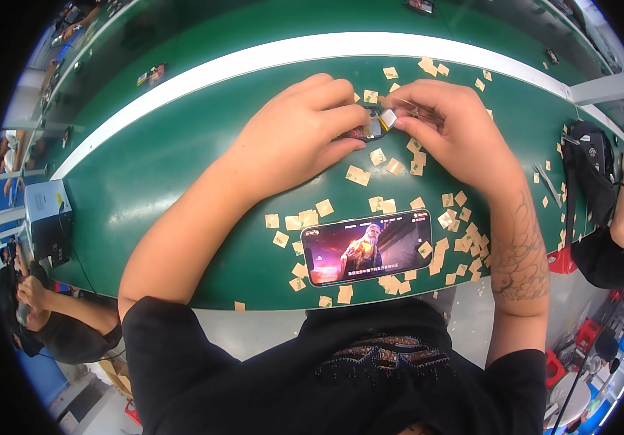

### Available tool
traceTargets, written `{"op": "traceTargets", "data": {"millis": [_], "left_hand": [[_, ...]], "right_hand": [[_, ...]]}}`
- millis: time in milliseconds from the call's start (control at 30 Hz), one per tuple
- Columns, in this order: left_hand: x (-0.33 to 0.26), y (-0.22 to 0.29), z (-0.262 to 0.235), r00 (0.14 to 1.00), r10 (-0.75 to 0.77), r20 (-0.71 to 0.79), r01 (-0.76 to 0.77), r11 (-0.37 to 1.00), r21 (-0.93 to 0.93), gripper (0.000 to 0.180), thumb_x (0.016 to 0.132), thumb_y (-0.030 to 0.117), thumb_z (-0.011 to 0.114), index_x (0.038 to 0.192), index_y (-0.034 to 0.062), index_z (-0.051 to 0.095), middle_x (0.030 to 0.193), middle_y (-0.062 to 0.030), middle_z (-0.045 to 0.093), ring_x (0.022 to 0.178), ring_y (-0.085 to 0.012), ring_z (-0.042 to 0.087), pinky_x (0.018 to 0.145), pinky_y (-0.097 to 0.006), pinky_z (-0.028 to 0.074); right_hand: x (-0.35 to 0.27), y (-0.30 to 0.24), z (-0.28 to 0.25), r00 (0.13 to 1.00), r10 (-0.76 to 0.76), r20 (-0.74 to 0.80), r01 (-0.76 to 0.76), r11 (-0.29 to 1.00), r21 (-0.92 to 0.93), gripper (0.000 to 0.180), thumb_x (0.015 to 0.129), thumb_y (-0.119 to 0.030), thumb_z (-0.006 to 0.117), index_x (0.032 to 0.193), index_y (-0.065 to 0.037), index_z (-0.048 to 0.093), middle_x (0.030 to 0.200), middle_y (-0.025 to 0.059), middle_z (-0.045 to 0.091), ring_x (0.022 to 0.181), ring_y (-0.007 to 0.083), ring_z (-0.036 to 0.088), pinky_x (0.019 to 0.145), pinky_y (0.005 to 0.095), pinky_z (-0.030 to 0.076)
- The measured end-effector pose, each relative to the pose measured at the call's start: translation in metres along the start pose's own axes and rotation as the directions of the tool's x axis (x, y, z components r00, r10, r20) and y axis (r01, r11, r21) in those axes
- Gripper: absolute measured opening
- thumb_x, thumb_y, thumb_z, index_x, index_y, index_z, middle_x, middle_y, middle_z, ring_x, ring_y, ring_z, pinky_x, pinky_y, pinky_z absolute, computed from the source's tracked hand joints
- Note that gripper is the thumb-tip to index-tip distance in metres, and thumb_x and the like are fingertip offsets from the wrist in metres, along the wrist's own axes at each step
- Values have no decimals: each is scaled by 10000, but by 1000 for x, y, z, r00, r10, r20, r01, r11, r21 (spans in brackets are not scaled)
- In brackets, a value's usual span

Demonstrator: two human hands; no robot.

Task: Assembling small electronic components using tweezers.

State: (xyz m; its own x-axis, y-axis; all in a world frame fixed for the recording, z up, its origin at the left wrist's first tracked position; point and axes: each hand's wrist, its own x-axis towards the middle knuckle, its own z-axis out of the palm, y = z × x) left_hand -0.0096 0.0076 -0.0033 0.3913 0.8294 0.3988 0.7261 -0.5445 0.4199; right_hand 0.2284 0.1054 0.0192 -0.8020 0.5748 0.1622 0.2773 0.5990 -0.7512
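Note:
My left hand (294, 134) and my right hand (446, 123) meet over a green work surface (167, 167). Between their fingertips they pinch a small dark part with a silvery tab (379, 123). The left fingers close on its dark end, the right fingers on the shiny end. Most of the part is hidden by the fingers. Several small tan paper squares (358, 175) lie scattered under and around the hands.
A phone (367, 247) playing a video lies flat near the front edge, among more tan squares. A white stripe (268, 54) runs along the far side of the green surface. Other people sit at the left (51, 319) and the right (613, 232). A grey box (47, 217) stands at left.

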Motion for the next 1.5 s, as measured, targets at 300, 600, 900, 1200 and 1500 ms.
{"op": "traceTargets", "data": {"millis": [300,600,900,1200,1500], "left_hand": [[0,0,1,999,32,-41,-32,999,7,316,786,97,881,1060,71,726,1007,-72,658,952,-300,638,839,-427,547],[0,5,1,997,-57,-46,55,998,-39,419,781,112,895,1107,79,634,999,-76,670,964,-320,637,850,-435,543],[0,4,1,996,-75,-46,72,996,-60,424,787,110,897,1110,65,627,1030,-90,685,1003,-333,648,870,-430,551],[1,8,-3,994,-107,-24,105,992,-74,438,781,104,901,1126,62,635,1044,-109,681,1006,-336,655,879,-424,558],[1,12,-1,991,-40,-128,38,999,-13,446,775,101,911,1138,41,659,1045,-121,684,951,-324,665,840,-393,571]], "right_hand": [[1,-10,23,993,-51,-105,40,993,-107,144,927,-14,716,1069,9,725,974,180,719,851,387,704,761,434,572],[-4,-8,26,981,148,-126,-136,986,100,182,926,-3,758,1104,33,752,949,146,726,797,252,723,726,341,574],[-1,-19,32,977,137,-163,-148,987,-58,154,897,-34,761,1044,13,769,914,170,722,785,326,715,726,390,565],[1,-20,38,968,132,-212,-159,980,-118,127,883,-63,755,999,-17,775,911,174,743,801,363,716,751,431,569],[-1,6,26,967,195,-166,-163,968,188,198,922,-63,757,1102,14,726,861,78,735,719,147,644,692,301,529]]}}
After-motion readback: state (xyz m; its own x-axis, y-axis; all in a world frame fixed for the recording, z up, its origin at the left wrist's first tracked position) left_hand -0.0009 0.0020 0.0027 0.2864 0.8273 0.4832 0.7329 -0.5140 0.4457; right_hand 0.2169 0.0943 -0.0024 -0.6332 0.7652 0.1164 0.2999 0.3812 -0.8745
